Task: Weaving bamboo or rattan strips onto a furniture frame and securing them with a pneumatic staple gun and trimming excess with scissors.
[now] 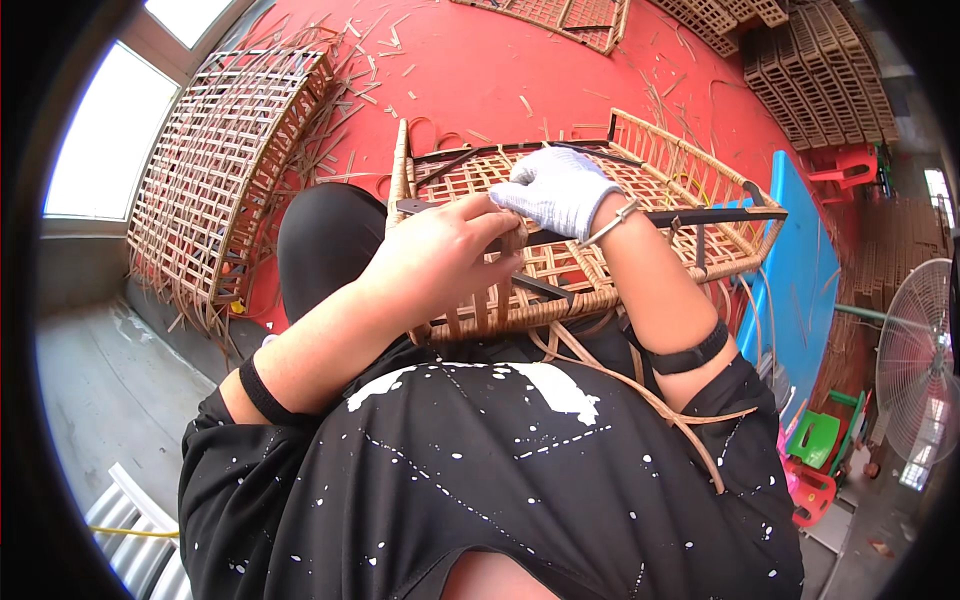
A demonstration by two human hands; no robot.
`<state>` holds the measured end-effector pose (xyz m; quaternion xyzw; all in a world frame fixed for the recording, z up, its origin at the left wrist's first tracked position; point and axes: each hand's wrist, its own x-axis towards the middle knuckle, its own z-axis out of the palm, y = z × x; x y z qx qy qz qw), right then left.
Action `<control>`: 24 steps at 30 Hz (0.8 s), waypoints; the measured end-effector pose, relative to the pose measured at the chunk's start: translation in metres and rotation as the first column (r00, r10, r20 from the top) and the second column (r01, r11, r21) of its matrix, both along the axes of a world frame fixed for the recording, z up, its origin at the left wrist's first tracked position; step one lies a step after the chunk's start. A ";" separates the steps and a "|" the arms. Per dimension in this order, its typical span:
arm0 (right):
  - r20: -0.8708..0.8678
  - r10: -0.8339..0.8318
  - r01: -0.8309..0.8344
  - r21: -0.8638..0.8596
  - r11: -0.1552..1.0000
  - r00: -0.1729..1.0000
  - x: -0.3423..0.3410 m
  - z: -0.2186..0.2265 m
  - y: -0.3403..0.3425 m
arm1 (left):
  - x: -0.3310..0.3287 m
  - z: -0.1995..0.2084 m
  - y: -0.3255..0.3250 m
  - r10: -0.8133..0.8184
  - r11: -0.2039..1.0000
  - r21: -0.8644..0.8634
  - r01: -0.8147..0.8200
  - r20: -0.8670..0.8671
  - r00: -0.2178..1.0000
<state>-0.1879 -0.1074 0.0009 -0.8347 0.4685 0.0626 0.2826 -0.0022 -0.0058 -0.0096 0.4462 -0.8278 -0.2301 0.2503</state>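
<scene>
Across my lap rests a woven rattan panel (560,262) with a black metal frame and raised rims bound in rattan. My bare left hand (450,243) is over its near left part, fingers bent around a brown rattan strip (513,238) beside the black bar (655,217). Touching it from the right, my right hand (560,190) wears a white knitted glove. Its fingers are curled closed above the bar, and what they grip is hidden. Loose rattan strips (640,390) hang from the panel's near rim over my shirt.
Another woven panel (215,165) leans by the window at the left. Cut strips litter the red floor (470,75). Stacked panels (825,75) stand at the far right. A blue board (795,290), a fan (915,360) and small plastic chairs (815,440) are on my right.
</scene>
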 end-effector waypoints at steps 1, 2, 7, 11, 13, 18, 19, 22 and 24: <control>0.023 0.028 -0.029 0.045 0.999 0.999 0.001 -0.003 -0.003 | -0.005 0.000 0.003 0.032 0.999 -0.022 -0.032 0.027 0.999; -0.007 0.059 -0.059 0.072 0.996 0.998 0.001 -0.006 -0.006 | -0.009 0.001 0.005 0.061 0.998 -0.034 -0.059 0.058 0.996; -0.093 0.227 -0.220 0.079 0.972 0.969 0.004 -0.018 -0.016 | -0.013 0.002 -0.003 0.161 0.981 -0.114 -0.157 0.023 0.987; -0.085 0.129 -0.127 0.033 0.991 0.988 -0.001 -0.014 -0.006 | -0.009 0.000 -0.012 0.104 0.994 0.015 -0.104 -0.003 0.995; -0.106 0.012 -0.004 0.070 0.998 0.994 -0.006 -0.008 0.001 | -0.009 -0.001 -0.012 0.134 0.962 0.240 -0.129 -0.002 0.991; 0.285 -0.123 0.258 -0.503 0.825 0.951 -0.019 0.000 0.046 | -0.010 -0.003 -0.009 0.100 0.972 0.217 -0.089 -0.043 0.994; 0.448 -0.033 0.316 -0.575 0.755 0.893 -0.024 0.001 0.055 | -0.009 -0.003 -0.010 0.091 0.971 0.225 -0.079 -0.045 0.995; 0.619 -0.174 0.451 -0.323 0.832 0.766 -0.046 -0.001 0.095 | -0.008 -0.004 -0.012 0.068 0.961 0.275 -0.044 -0.081 0.994; 0.516 -0.213 0.331 -0.147 0.932 0.830 -0.051 -0.015 0.113 | -0.007 -0.004 -0.014 0.036 0.960 0.279 -0.015 -0.073 0.997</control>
